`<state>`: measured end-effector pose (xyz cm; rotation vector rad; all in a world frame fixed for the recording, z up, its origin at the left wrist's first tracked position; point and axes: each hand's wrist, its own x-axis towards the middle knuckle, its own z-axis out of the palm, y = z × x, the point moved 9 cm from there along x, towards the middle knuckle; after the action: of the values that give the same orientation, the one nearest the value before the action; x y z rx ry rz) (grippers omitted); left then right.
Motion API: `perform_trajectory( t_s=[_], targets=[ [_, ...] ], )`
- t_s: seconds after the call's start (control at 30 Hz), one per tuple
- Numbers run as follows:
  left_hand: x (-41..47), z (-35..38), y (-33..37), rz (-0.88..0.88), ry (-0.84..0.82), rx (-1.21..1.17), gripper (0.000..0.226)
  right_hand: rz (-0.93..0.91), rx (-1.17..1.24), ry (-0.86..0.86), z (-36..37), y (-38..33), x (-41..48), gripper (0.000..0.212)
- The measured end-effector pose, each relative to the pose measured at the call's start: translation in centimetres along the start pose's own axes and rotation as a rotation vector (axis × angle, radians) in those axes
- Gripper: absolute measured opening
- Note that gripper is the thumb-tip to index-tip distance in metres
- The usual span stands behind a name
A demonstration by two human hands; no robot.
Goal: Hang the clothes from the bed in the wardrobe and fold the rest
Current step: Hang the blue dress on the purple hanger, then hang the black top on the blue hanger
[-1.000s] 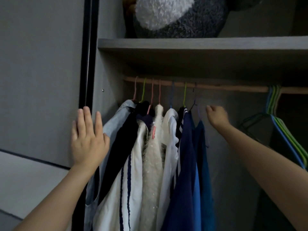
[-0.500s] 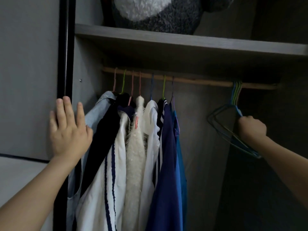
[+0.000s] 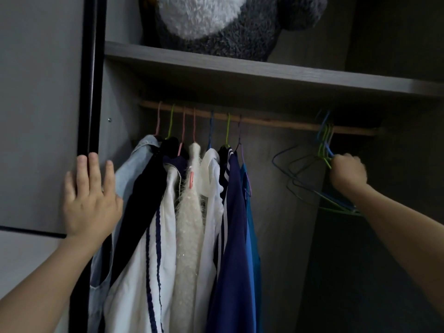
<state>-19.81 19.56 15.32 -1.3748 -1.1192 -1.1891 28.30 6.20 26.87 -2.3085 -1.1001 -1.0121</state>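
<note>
Left of frame: your left hand (image 3: 89, 198) flat on wardrobe door edge (image 3: 90, 92), fingers spread, holding nothing. Door could slide and nip them.
Centre: hung clothes (image 3: 192, 212) packed at left end of rail (image 3: 264, 121).
Right: your right hand (image 3: 348, 175), grip closed round bunch of empty wire hangers (image 3: 324, 143), hooks on rail. Pull one, and tangled neighbours may drop.
Bed clothes not in view.

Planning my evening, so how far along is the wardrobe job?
Done: a row of garments hangs on the rail. In hand: the right hand grips empty hangers; the left hand rests on the door edge. Left: cannot tell; only the wardrobe shows.
</note>
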Motion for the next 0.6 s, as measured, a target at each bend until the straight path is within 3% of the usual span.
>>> perform_trajectory(
  t_s=[0.17,0.27,0.37,0.5,0.6],
  targets=[
    [-0.3,0.8,-0.2,0.002,-0.029,-0.100,0.063,-0.059,0.196,0.005,0.1,1.4,-3.4,0.033],
    [-0.6,2.2,0.1,-0.060,-0.247,-0.164,0.066,-0.154,0.190,0.000,-1.1,3.0,-5.1,0.048],
    [-0.9,-1.1,3.9,-0.211,-0.175,-0.356,0.068,-0.218,0.139,-0.042,-2.2,5.1,-7.5,0.053],
    [-1.2,-6.5,16.3,0.043,-0.065,-0.486,0.072,-0.328,0.271,0.115,-4.8,8.7,-12.9,0.041],
    [-2.0,-9.5,25.3,0.225,-0.105,-0.643,0.082,-0.376,0.262,0.230,-6.6,12.7,-16.9,0.030]
  ],
)
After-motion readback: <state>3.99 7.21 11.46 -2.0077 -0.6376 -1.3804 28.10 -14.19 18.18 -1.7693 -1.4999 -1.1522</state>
